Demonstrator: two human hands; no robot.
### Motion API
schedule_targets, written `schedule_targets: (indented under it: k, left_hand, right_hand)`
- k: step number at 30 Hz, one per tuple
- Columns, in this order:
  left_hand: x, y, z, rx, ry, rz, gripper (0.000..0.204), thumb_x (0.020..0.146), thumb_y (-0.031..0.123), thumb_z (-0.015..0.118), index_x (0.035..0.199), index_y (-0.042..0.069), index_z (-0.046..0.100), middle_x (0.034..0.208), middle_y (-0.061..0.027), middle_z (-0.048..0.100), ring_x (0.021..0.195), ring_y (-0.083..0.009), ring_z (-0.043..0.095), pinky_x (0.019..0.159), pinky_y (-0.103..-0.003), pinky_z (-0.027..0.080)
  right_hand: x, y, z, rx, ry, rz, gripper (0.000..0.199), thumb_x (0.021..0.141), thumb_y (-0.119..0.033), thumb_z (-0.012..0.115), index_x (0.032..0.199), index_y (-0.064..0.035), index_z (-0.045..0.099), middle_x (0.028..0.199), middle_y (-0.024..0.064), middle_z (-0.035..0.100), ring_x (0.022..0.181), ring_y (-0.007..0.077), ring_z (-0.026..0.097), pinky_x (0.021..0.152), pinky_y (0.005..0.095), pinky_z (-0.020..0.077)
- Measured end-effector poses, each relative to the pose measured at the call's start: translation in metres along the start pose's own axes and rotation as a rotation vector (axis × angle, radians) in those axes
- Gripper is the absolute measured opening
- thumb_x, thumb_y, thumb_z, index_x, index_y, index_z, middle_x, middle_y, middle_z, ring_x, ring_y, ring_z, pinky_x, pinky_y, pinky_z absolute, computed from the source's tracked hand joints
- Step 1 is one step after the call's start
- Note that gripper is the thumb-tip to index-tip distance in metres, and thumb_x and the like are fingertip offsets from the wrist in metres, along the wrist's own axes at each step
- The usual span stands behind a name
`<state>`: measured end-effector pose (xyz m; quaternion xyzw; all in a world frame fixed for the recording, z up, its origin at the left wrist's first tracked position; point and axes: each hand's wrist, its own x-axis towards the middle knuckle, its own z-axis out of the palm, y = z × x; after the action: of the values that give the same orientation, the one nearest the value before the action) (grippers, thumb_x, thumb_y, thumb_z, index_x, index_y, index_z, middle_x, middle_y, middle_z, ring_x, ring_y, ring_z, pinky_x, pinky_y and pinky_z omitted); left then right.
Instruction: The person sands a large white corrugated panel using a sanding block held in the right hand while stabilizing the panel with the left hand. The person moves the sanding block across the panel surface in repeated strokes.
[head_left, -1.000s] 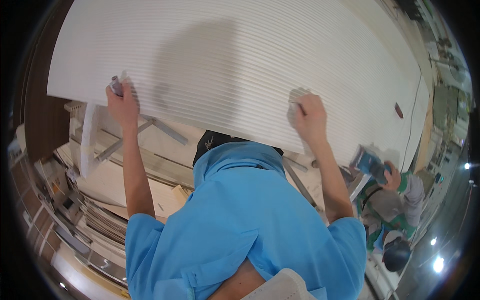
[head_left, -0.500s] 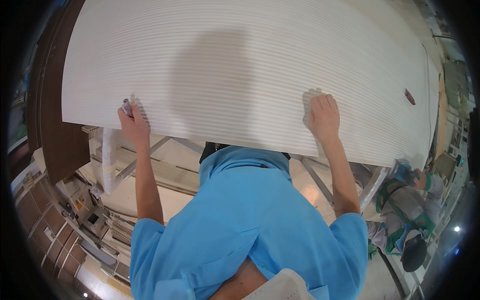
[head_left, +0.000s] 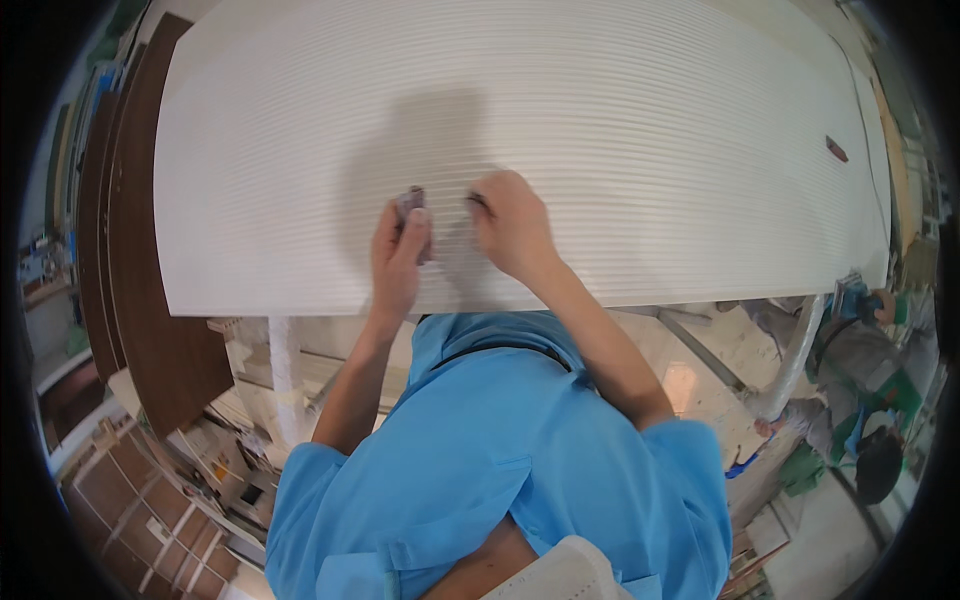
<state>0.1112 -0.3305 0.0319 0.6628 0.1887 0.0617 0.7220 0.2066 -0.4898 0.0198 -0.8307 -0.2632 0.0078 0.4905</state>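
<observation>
Two bare hands meet near the middle of a large white ribbed panel (head_left: 600,130), just above its near edge. Left hand (head_left: 400,255): fingers closed around a small grey-brown block (head_left: 412,205), whose top shows above the fingertips and rests against the ribs. Right hand (head_left: 515,225): curled, knuckles up, pressed to the panel just beside the left; something dark peeps out at its thumb side, but whether the grip holds anything cannot be told.

Panel: lies flat and broad, spanning almost the whole view; its near edge overhangs white supports (head_left: 285,370) below, so no counter shows under it. Surface is finely grooved along its length and matt. A small dark red thing (head_left: 837,149) lies on it far to the right, well apart from the hands.

Handling, as judged: the panel looks stiff but thin for its span, likely to flex or sag if lifted by one end; it is best taken at both long edges, hands well apart, not at a corner. Ribs should give friction, yet the pale face would mark or dent easily. The block is small, light and rigid, suited to a pinch across its sides.

Surroundings: brown boards (head_left: 150,330) lean at left; another person (head_left: 870,400) crouches at lower right.
</observation>
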Motion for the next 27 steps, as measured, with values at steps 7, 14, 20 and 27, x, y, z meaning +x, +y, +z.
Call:
schedule_targets:
  k: [7, 14, 20, 27]
  left_hand:
    - [0.048, 0.029, 0.051, -0.047, -0.438, -0.287, 0.026, 0.109, 0.032, 0.051, 0.112, 0.008, 0.060, 0.083, 0.0034, 0.053, 0.070, -0.0040, 0.043, 0.060, -0.021, 0.035]
    - [0.065, 0.028, 0.056, -0.271, -0.522, -0.475, 0.021, 0.106, 0.030, 0.058, 0.106, 0.010, 0.061, 0.085, 0.0018, 0.059, 0.076, -0.0070, 0.050, 0.066, -0.026, 0.042]
    - [0.058, 0.012, 0.051, 0.408, -0.518, -0.203, 0.017, 0.097, 0.022, 0.071, 0.099, 0.005, 0.068, 0.086, -0.0019, 0.063, 0.073, -0.0120, 0.054, 0.066, -0.029, 0.043]
    - [0.057, 0.011, 0.055, 0.706, -0.489, 0.269, 0.018, 0.089, 0.017, 0.077, 0.094, 0.000, 0.073, 0.083, -0.0073, 0.063, 0.072, -0.0166, 0.057, 0.066, -0.033, 0.045]
  right_hand:
    - [-0.105, -0.034, -0.078, 0.790, 0.309, 0.548, 0.007, 0.103, -0.004, 0.053, 0.100, 0.0005, 0.057, 0.064, 0.0075, 0.058, 0.050, 0.0130, 0.058, 0.047, 0.0285, 0.0471]
    - [-0.119, -0.051, -0.030, 0.825, 0.410, 0.560, 0.006, 0.103, -0.004, 0.055, 0.101, 0.0008, 0.057, 0.064, 0.0056, 0.059, 0.050, 0.0114, 0.058, 0.047, 0.0258, 0.0463]
    - [-0.119, -0.044, 0.002, 0.493, 0.467, 0.571, 0.006, 0.100, -0.006, 0.062, 0.100, -0.0008, 0.064, 0.067, 0.0030, 0.058, 0.050, 0.0085, 0.056, 0.047, 0.0257, 0.0437]
    - [-0.122, -0.036, 0.010, 0.265, 0.565, 0.536, 0.009, 0.098, -0.007, 0.065, 0.104, -0.0010, 0.067, 0.085, 0.0064, 0.069, 0.066, 0.0150, 0.065, 0.059, 0.0290, 0.0515]
